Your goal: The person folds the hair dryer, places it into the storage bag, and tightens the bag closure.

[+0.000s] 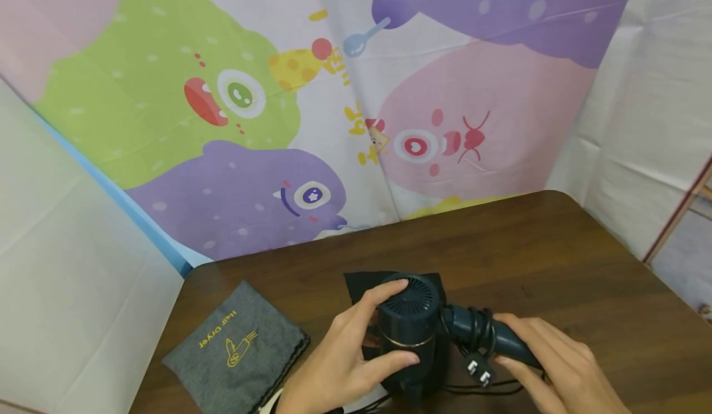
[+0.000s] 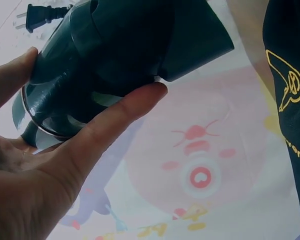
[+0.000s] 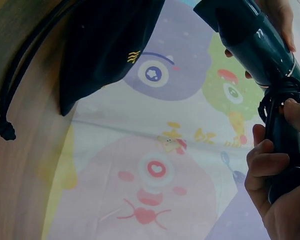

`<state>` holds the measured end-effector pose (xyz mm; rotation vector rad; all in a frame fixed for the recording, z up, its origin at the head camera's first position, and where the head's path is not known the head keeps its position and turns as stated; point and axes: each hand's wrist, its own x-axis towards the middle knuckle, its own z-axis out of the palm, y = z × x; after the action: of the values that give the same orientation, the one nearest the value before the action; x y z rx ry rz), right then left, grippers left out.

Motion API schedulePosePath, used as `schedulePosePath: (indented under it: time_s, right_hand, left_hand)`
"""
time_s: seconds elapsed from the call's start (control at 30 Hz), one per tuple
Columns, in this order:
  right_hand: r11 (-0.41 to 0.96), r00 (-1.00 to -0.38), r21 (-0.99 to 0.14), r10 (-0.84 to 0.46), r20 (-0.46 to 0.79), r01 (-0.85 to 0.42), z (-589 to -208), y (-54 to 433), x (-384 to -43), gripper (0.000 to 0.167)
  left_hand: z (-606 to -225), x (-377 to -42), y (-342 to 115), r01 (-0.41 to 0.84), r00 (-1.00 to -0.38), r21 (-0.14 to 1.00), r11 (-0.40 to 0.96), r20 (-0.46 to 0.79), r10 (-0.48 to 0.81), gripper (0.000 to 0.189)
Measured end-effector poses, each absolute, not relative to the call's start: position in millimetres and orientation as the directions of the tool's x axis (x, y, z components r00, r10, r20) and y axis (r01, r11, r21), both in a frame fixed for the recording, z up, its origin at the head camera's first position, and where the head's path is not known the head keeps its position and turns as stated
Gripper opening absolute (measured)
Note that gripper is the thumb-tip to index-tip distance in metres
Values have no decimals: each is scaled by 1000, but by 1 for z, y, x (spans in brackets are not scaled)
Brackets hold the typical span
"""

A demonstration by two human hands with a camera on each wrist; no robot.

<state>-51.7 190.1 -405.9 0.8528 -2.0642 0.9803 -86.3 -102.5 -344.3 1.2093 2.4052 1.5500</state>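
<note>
A dark teal hair dryer (image 1: 408, 340) is held by both hands above the table, its round vented end facing up. My left hand (image 1: 345, 346) grips the barrel, thumb on one side and fingers on the other. The right hand (image 1: 562, 352) has its fingers curled round the handle (image 1: 514, 340), seen also in the right wrist view. A black cord (image 1: 481, 327) is wound about the handle, and its plug (image 1: 479, 369) hangs below. At the barrel's far end a flattened nozzle (image 2: 200, 42) shows in the left wrist view.
A grey drawstring pouch (image 1: 236, 349) with yellow "Hair Dryer" print lies on the left of the brown wooden table (image 1: 556, 247). Something flat and black (image 1: 358, 285) shows behind the dryer. A cartoon-print cloth (image 1: 356, 92) hangs behind the table.
</note>
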Motion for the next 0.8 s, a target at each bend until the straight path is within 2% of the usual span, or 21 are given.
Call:
schedulePosePath:
  time_s: [0.2, 0.3, 0.5, 0.6, 0.67, 0.7, 0.8]
  right_hand:
    - [445, -483, -346, -242, 841, -826, -405, 189, -55, 44]
    - [432, -470, -344, -228, 853, -834, -404, 187, -55, 45]
    - [449, -447, -343, -148, 882, -825, -411, 182, -54, 54]
    - [472, -493, -388, -119, 862, -792, -418, 184, -54, 59]
    - [476, -558, -441, -133, 819, -761, -420, 187, -52, 48]
    - [484, -591, -465, -143, 794, -741, -421, 189, -50, 48]
    - [503, -665, -516, -170, 727, -693, -422, 193, -47, 69]
  left_hand:
    - [-344, -84, -99, 665, -650, 727, 169, 452, 611, 80]
    - [-344, -83, -98, 671, -643, 724, 157, 465, 609, 80]
    - [-347, -77, -89, 569, -726, 812, 127, 424, 542, 83]
    - [-349, -77, -85, 563, -738, 817, 129, 426, 523, 84]
    - [-348, -78, -87, 538, -746, 831, 141, 390, 540, 84]
    - [-347, -79, -89, 521, -748, 841, 149, 365, 555, 83]
    - [-345, -80, -93, 480, -743, 861, 166, 298, 599, 82]
